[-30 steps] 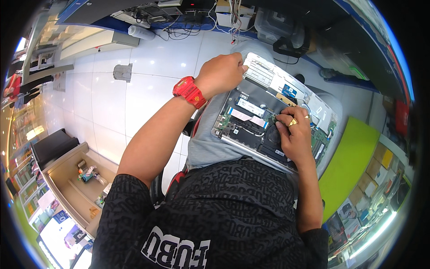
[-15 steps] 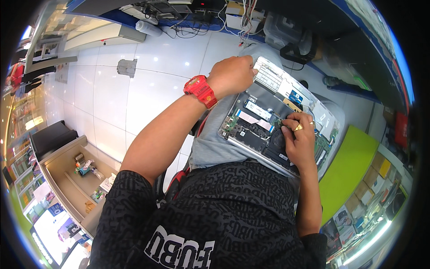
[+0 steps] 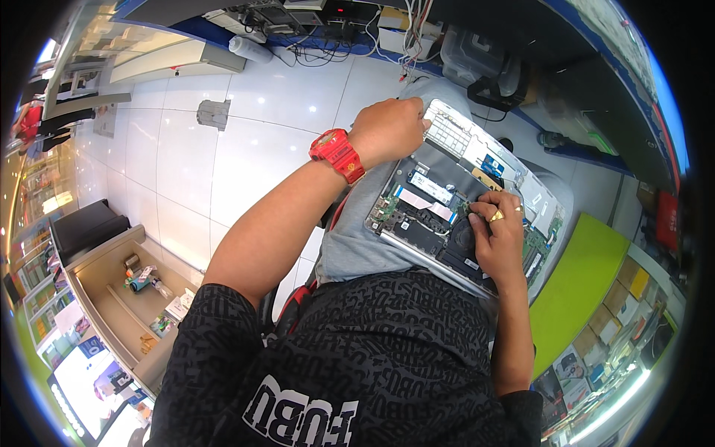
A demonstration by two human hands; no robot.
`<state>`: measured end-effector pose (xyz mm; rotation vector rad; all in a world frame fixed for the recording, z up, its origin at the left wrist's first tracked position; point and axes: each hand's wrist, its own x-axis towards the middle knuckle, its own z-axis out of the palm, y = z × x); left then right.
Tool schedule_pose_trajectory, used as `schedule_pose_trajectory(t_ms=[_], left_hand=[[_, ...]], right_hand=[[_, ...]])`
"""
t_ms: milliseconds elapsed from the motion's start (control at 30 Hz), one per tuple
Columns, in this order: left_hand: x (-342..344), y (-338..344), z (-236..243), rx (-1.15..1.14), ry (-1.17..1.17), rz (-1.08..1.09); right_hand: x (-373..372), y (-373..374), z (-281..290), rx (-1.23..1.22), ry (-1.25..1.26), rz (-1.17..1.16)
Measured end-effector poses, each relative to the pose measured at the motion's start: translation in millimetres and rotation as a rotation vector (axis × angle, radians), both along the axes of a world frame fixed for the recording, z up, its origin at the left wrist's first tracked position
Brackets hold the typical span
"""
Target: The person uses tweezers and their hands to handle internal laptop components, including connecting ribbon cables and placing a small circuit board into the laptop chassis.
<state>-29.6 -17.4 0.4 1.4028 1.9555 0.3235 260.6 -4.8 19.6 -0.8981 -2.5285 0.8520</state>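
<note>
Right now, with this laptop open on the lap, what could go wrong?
The laptop rests on the lap, so any shift might tip it. A gold-coloured ring on the right hand is close to exposed parts and might scratch them. The pale ribbon near that hand could get snagged.

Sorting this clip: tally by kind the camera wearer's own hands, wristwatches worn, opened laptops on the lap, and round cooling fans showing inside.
Left hand and right hand: 2
Red wristwatch: 1
Opened laptop: 1
Round cooling fan, partly covered: 1
Total: 5
</note>
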Motion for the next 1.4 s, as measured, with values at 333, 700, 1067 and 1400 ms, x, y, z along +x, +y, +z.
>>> schedule_pose_trajectory(t_ms=[333, 700, 1067, 1400], left_hand=[[0.0, -0.2, 1.0, -0.003, 0.001, -0.005], [0.5, 0.3, 4.0, -0.017, 0.000, 0.000], [-0.2, -0.3, 1.3, -0.007, 0.000, -0.003], [0.2, 0.0, 0.6, 0.002, -0.008, -0.006]], right_hand=[[-0.3, -0.5, 0.4, -0.004, 0.000, -0.005], [-0.9, -0.8, 1.4, -0.004, 0.012, -0.007], [-0.3, -0.9, 1.1, -0.008, 0.008, -0.008], [0.8, -1.1, -1.8, -0.013, 0.016, -0.016]])
